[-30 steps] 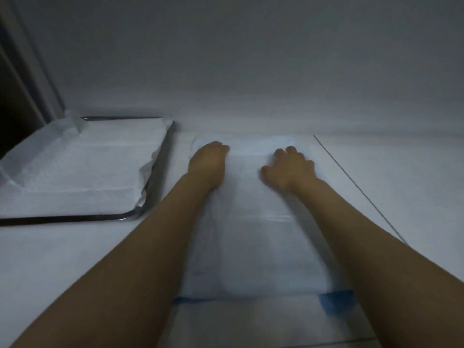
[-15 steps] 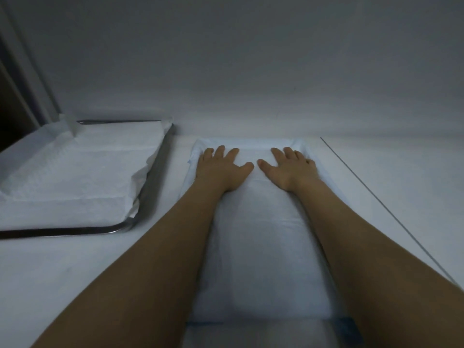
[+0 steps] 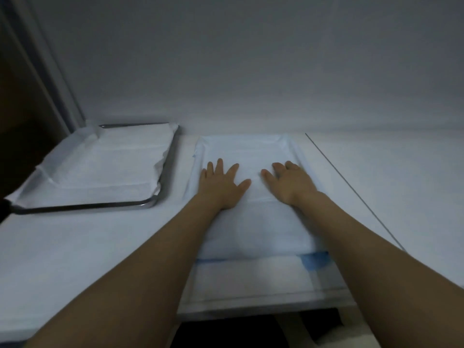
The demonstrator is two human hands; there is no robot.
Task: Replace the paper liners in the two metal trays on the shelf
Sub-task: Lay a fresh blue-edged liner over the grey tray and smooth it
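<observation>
**A:** Start at the left. How does that tray look?

**B:** The left tray [image 3: 85,206] sits at about nine o'clock in the view. A white liner [image 3: 105,167] covers its floor, and the paper is folded up over the far and left sides. The metal rim is bare along the near edge and the right side. I'd call that one lined, though the corners look loose.

**A:** And the middle of the shelf?

**B:** A pale blue liner [image 3: 251,146] lies there, at three o'clock from the left tray. A raised border runs along its far and side edges, so I take it the second tray is underneath, but no metal shows. The left hand [image 3: 221,187] lies flat on the sheet with its fingers spread and gripping nothing. The right hand [image 3: 291,184] is just beside it at three o'clock, palm down with its fingers relaxed, also gripping nothing.

**A:** So they're pressing the sheet down?

**B:** That's my reading: smoothing the paper into the tray floor.

**A:** What's left to do?

**B:** At five o'clock from the right hand a blue strip [image 3: 315,262] shows, with more sheet beyond it toward the shelf [image 3: 75,247] edge. That near end probably needs tucking or folding. Otherwise the task looks nearly finished.
</observation>
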